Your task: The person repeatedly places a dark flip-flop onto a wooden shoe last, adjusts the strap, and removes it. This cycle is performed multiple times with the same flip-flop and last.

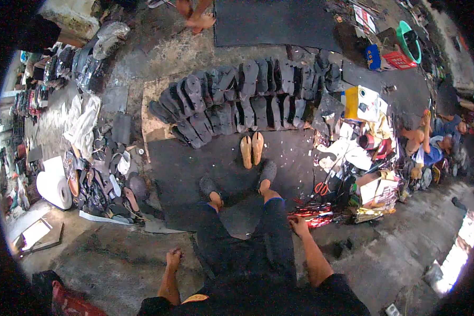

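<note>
Workshop floor: worn grey concrete, crowded with materials; a black mat (pixel 168 184) lies in the middle, beneath the seated wearer's feet and legs.
Footwear rows: dark sandal-like pieces (pixel 249 79) are packed side by side in two curved rows beyond the feet.
Pale pair: two tan shoe forms (pixel 257 147) sit together on the mat, between those rows and the feet.
Red strips: slim, shiny red pieces (pixel 320 221) lie heaped right of the wearer's knees; I can't make out exactly what they are.
Right hand: this hand (pixel 299 225) is at the near left edge of that heap, fingers partly bent. From my remote view, I can't tell whether it touches or grips anything.
Left hand: well apart, low beside the left leg, this hand (pixel 174 258) is loosely curled, with nothing visible in it.
Scissors: an orange-handled pair (pixel 322 188) lies just beyond the red heap.
Step at the heap: I judge this a pause or a reach, with neither hand on the pale pair. Picking out one strip would call for a narrow thumb-and-finger pinch.
</note>
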Demonstrator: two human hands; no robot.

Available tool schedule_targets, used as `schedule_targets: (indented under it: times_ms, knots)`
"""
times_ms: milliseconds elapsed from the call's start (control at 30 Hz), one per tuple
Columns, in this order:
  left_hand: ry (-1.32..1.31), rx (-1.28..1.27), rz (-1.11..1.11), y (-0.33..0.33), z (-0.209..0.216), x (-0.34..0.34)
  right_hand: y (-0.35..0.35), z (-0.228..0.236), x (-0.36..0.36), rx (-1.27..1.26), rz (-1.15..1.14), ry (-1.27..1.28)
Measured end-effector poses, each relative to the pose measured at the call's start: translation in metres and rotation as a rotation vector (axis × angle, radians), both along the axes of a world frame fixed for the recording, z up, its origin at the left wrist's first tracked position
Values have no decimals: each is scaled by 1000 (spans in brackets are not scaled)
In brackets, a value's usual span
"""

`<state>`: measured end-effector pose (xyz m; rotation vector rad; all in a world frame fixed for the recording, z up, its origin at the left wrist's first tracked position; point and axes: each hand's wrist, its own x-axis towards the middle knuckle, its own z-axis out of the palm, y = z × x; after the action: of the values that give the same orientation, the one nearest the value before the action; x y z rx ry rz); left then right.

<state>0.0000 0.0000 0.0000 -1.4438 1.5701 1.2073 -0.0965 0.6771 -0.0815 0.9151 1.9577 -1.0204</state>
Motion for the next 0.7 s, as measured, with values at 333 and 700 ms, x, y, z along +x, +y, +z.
schedule_targets:
  times_ms: [333,700]
  knots:
    - [146,120,-453,138,-305,-94,114,-292,-129,-398,-139,266]
    - [423,518,-941,254,-514,-365,-84,-410,-252,-152,465,392]
